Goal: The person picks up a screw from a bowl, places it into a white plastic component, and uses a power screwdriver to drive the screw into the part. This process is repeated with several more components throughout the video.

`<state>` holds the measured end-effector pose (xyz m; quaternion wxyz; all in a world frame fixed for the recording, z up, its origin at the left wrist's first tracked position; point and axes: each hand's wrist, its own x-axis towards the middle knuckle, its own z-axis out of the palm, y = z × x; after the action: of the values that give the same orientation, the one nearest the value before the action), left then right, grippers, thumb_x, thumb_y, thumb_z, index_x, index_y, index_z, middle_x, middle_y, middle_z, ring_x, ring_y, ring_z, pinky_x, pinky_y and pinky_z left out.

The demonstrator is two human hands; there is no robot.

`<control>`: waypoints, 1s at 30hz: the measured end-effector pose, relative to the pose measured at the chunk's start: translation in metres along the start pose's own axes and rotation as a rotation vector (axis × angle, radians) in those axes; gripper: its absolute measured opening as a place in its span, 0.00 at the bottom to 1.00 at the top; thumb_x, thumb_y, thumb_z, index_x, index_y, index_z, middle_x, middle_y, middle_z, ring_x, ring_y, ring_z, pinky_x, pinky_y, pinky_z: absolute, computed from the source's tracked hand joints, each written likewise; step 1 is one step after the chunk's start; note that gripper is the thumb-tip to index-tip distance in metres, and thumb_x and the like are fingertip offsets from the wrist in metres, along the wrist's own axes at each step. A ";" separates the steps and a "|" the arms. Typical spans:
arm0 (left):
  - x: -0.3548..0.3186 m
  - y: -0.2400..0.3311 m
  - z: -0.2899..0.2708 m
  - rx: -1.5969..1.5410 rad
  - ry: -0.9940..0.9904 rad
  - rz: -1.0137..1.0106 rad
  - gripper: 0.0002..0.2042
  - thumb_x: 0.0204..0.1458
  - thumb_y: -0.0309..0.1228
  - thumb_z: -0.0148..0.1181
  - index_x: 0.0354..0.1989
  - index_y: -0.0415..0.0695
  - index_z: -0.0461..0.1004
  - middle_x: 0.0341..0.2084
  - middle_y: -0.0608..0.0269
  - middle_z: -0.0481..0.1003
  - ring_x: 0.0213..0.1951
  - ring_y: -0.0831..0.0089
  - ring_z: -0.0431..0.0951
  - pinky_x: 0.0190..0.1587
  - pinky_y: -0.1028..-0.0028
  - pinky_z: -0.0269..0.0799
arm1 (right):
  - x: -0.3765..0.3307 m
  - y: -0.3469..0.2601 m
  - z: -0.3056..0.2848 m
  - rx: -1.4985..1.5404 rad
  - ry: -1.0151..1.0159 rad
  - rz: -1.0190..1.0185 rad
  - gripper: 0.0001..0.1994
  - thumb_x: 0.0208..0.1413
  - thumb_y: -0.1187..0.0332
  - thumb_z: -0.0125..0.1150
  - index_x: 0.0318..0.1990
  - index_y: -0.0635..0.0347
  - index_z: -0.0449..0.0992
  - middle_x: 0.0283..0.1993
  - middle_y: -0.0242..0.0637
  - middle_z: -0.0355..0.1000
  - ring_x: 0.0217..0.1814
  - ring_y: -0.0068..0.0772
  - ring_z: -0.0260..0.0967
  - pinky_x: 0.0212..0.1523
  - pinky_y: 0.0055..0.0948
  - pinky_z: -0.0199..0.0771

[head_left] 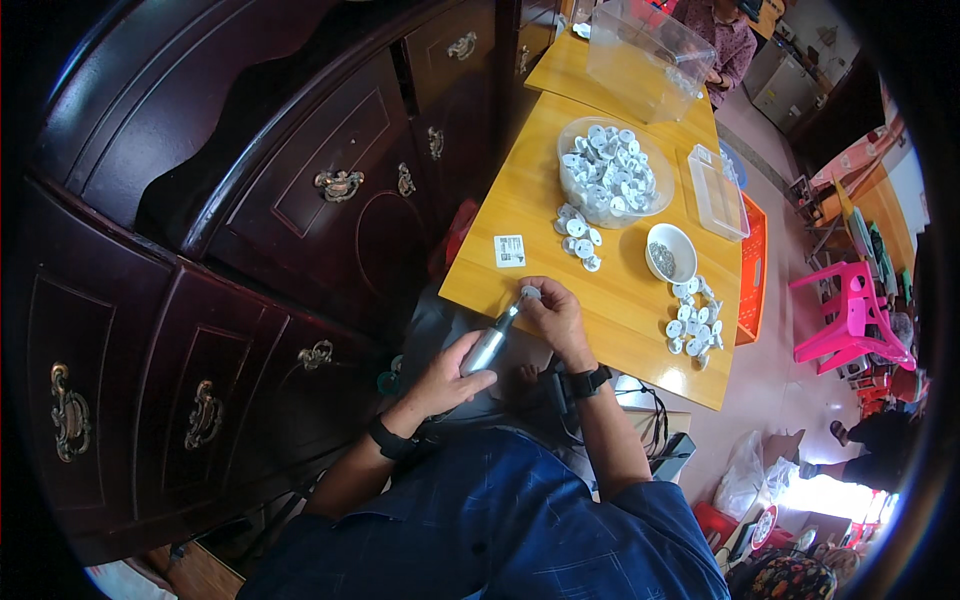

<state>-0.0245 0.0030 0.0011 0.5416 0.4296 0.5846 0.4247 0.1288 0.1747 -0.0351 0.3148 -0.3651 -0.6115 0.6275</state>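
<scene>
My left hand (448,382) is wrapped round a silver electric screwdriver (487,350), whose tip points up and to the right. In my right hand (556,318) a small round white plastic piece (531,292) is pinched, right at the screwdriver's tip; whether a screw sits between them is too small to tell. Beyond my hands a clear round tub (662,200) is heaped with similar white pieces (606,170). More loose pieces (577,236) lie in front of it, and another group (694,322) spreads to the right. A white bowl (690,252) holds small metal parts, probably screws.
A square printed card (509,251) lies on the yellow table (600,300) near its left edge. Farther back stand a large clear box (640,60) and a long clear container (716,190). Dark cabinets (330,190) line the left; an orange crate (750,270) and pink stool (850,315) are right. Another person (730,45) is behind.
</scene>
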 end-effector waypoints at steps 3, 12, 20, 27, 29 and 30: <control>0.000 0.000 0.000 -0.013 0.005 -0.003 0.29 0.56 0.30 0.64 0.66 0.42 0.61 0.31 0.65 0.71 0.22 0.82 0.72 0.26 0.80 0.71 | -0.003 -0.004 0.002 -0.081 0.025 -0.012 0.11 0.61 0.79 0.59 0.50 0.66 0.77 0.36 0.31 0.78 0.38 0.20 0.75 0.42 0.20 0.76; 0.000 -0.007 -0.002 -0.087 -0.025 -0.029 0.26 0.58 0.28 0.61 0.65 0.40 0.61 0.29 0.66 0.69 0.22 0.82 0.71 0.25 0.80 0.70 | -0.005 0.002 0.005 -0.094 0.031 -0.090 0.09 0.60 0.79 0.60 0.47 0.66 0.79 0.34 0.32 0.78 0.37 0.19 0.75 0.40 0.20 0.76; 0.003 -0.003 -0.004 -0.116 -0.058 -0.032 0.24 0.59 0.27 0.59 0.63 0.40 0.62 0.28 0.67 0.69 0.21 0.82 0.71 0.24 0.80 0.69 | -0.004 0.005 0.004 -0.117 0.038 -0.116 0.08 0.59 0.80 0.60 0.45 0.66 0.79 0.34 0.32 0.78 0.36 0.20 0.75 0.41 0.21 0.76; 0.006 -0.001 -0.004 -0.147 -0.067 -0.068 0.24 0.60 0.26 0.59 0.63 0.40 0.61 0.28 0.67 0.69 0.21 0.82 0.70 0.24 0.80 0.69 | -0.004 0.006 0.004 -0.112 0.029 -0.143 0.07 0.60 0.80 0.60 0.45 0.65 0.78 0.35 0.31 0.78 0.38 0.19 0.75 0.42 0.22 0.76; 0.008 -0.005 -0.005 -0.199 -0.082 -0.085 0.24 0.60 0.26 0.59 0.64 0.40 0.61 0.27 0.67 0.69 0.21 0.82 0.70 0.24 0.80 0.69 | -0.002 0.008 0.003 -0.115 0.019 -0.160 0.08 0.60 0.79 0.60 0.45 0.65 0.78 0.35 0.31 0.78 0.38 0.19 0.75 0.42 0.22 0.76; 0.008 -0.007 -0.005 -0.252 -0.099 -0.103 0.24 0.59 0.26 0.59 0.64 0.39 0.61 0.27 0.67 0.69 0.21 0.82 0.70 0.24 0.80 0.69 | -0.002 0.009 0.003 -0.117 0.009 -0.176 0.08 0.60 0.79 0.60 0.46 0.65 0.78 0.36 0.30 0.78 0.39 0.19 0.74 0.43 0.22 0.76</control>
<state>-0.0304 0.0087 -0.0073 0.6404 0.3480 0.5206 0.4447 0.1278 0.1713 -0.0441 0.3497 -0.3304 -0.6753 0.5590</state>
